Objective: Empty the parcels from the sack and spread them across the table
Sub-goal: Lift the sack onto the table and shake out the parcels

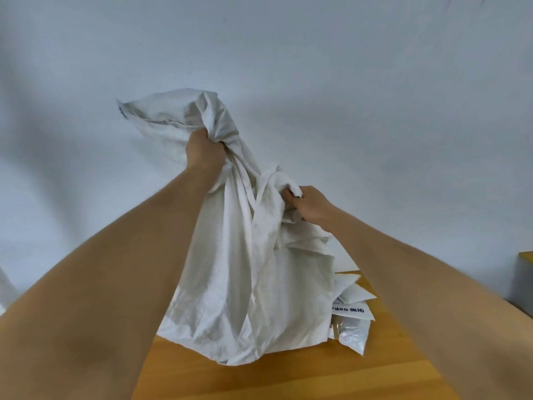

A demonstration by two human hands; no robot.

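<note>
Both hands hold the crumpled white woven sack (253,284) upside down at the centre of the frame: the left hand (203,153) is fisted tight around a bunched corner up high, and the right hand (313,207) is clenched on another gather lower down. Its open end rests on the orange wooden table (202,373). A few flat white plastic mailer parcels (350,310) poke out at lower right, piled together. The emptying looks nearly finished; spreading them hasn't begun.
</note>
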